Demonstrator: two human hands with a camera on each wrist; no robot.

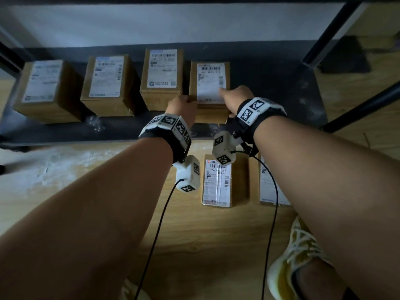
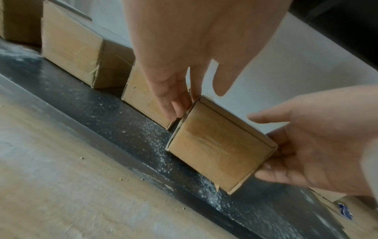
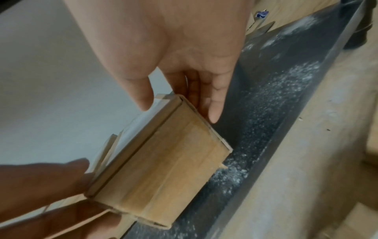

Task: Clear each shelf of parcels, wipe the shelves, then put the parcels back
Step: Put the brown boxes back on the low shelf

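Observation:
On the dark bottom shelf (image 1: 270,83) the rightmost brown cardboard parcel (image 1: 210,83) with a white label sits between both my hands. My left hand (image 1: 181,105) has its fingers (image 2: 175,105) down the parcel's left side, in the narrow gap beside the neighbouring parcel (image 1: 162,76), with the thumb over the top. My right hand (image 1: 236,96) holds the right side with its fingers (image 3: 212,105) down the side and its thumb on the label. The parcel's (image 2: 220,150) front face juts a little ahead of the row. Whether its base touches the shelf I cannot tell.
Two more labelled parcels (image 1: 108,83) (image 1: 43,89) stand further left on the shelf. White dust (image 1: 95,123) speckles the shelf's front strip. Two parcels (image 1: 218,182) (image 1: 272,185) lie on the wooden floor below my wrists. A black shelf post (image 1: 331,29) rises at right; my shoe (image 1: 298,256) is near.

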